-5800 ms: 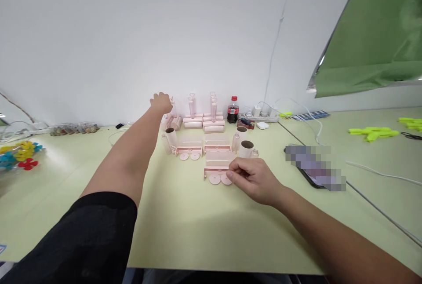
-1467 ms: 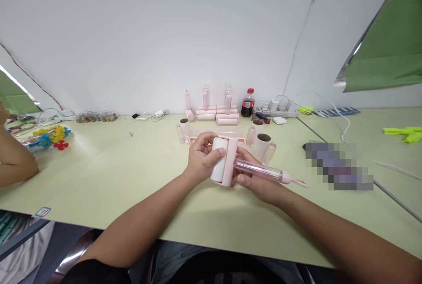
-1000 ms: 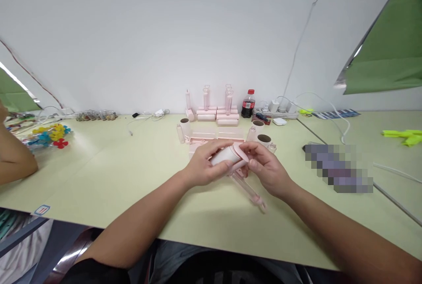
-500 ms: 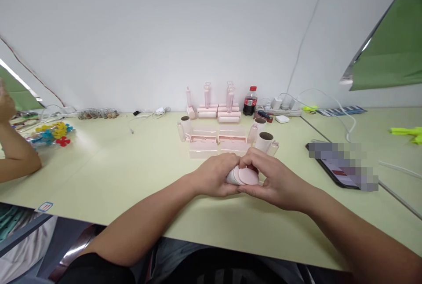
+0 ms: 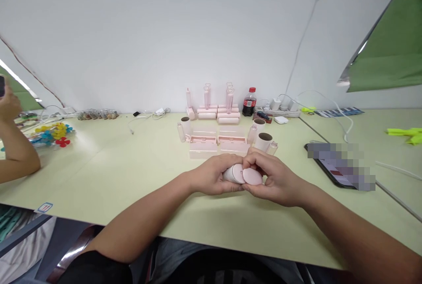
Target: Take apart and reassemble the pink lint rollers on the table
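Compared with a moment ago, the flat, round, pale-pink plastic disc (image 5: 252, 176) sits farther toward 3 o'clock, so more of the round pink end of the white cylindrical roller (image 5: 229, 174) shows. As things lie, the disc is out of line with that end, overlapping or just meeting its edge, and I judge it unseated. The clear pink handle, seen pointing toward 4 o'clock earlier, is now out of sight.

The roller is above the near part of the pale-green surface (image 5: 132, 196). At its 9 o'clock, the left hand (image 5: 211, 174) has its fingers clamped around it; at 3 o'clock, the right hand (image 5: 285, 183) has its fingers closed on the disc. Two open pink plastic cases (image 5: 232, 139) lie from 11 to 12 o'clock, and white rolls with brown cores (image 5: 263, 143) stand toward 1 o'clock.
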Demonstrator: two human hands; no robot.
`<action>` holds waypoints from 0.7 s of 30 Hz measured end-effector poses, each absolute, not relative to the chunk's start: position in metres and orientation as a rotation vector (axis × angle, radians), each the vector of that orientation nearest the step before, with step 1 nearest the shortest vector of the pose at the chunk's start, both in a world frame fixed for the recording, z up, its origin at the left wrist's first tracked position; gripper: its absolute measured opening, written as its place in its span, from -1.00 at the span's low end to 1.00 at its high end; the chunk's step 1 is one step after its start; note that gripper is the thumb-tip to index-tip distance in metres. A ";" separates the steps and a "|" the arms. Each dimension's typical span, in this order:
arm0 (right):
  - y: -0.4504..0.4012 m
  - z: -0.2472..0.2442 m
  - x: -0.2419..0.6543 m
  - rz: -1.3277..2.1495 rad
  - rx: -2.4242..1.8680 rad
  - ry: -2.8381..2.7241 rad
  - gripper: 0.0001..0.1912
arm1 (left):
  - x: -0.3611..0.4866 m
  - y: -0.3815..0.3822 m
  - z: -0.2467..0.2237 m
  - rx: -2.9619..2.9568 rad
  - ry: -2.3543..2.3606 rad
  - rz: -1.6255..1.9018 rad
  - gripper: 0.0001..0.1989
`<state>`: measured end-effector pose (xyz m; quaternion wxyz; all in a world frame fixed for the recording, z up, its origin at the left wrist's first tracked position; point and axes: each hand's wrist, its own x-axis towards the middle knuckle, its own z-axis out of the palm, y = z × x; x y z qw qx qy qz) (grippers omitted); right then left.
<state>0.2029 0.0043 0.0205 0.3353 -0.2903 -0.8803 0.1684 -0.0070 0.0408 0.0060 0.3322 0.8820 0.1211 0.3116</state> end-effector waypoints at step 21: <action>0.011 0.009 0.198 0.343 -0.803 -2.203 -0.76 | -0.002 0.046 -0.019 1.814 0.393 0.894 -0.58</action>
